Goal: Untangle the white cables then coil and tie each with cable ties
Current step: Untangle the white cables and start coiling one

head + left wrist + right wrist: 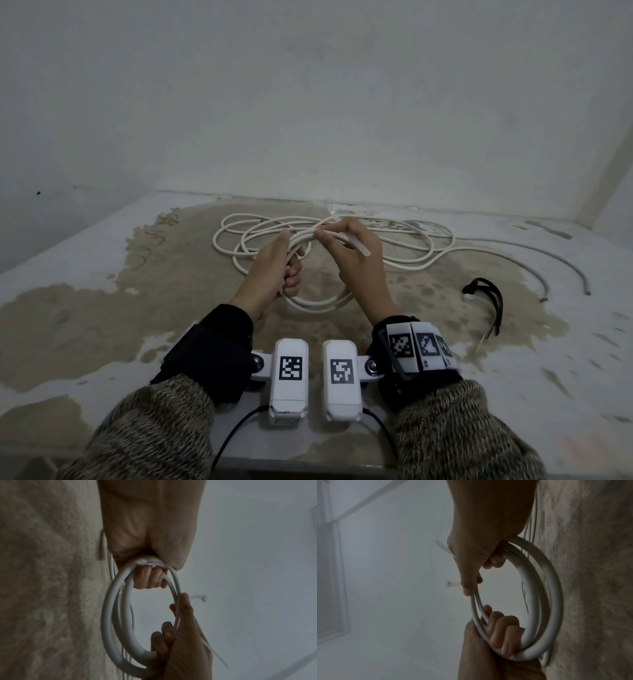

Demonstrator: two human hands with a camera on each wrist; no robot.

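My left hand [287, 267] grips a coiled white cable [318, 303] in its fist, held above the table; the curled fingers [149, 578] wrap the bundled turns. The coil [109, 615] hangs as a ring between both hands. My right hand [337, 240] pinches a translucent cable tie [358, 245] against the coil's top, opposite the left hand. The tie's head [199, 597] sticks out past the thumb, and its tail [218, 655] trails behind the palm. In the right wrist view the tie head [451, 584] shows beside the right hand [476, 563], with the coil [554, 595] below.
More loose white cable [411, 246] lies in loops on the stained table [102, 325] behind the hands. A bundle of black ties [489, 298] lies to the right. A grey cable [534, 270] curves along the right side. A wall stands close behind.
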